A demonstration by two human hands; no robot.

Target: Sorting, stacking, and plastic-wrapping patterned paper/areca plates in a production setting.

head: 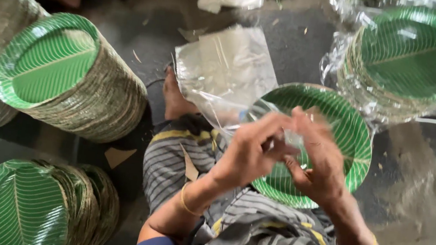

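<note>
Hands meet at frame centre: left hand (248,149) and right hand (319,164) pinch the mouth of a clear plastic bag (225,72), fingers closed on film, above a green leaf-patterned paper plate stack (350,132). Advice: spread the opening evenly before pulling.

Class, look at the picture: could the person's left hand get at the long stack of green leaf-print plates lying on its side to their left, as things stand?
Probably yes. The left hand is busy pinching a clear plastic bag together with the right hand, but only bare floor lies between it and the plate stack.
</note>
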